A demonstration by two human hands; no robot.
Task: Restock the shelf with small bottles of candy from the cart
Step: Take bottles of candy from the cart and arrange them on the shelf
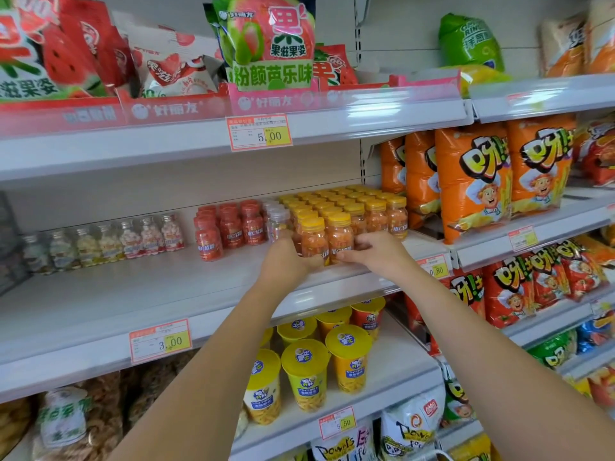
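Two small yellow-capped bottles of orange candy [327, 236] stand side by side at the front of the middle shelf [139, 294]. My left hand [288, 257] grips the left bottle from its left side and base. My right hand [376, 251] holds the right bottle from the right, fingers curled at its base. Behind them stands a dense block of several yellow-capped bottles [352, 204]. Red-capped bottles [229, 224] stand to the left, and clear bottles of pale candy [109, 241] stand further left. The cart is out of view.
Orange snack bags [472, 178] fill the shelf to the right. Candy bags [266, 44] sit on the shelf above. Yellow-lidded snack cups [306, 377] stand on the shelf below. Price tags [160, 341] hang on the shelf edges. Bare shelf surface lies in front of the clear bottles.
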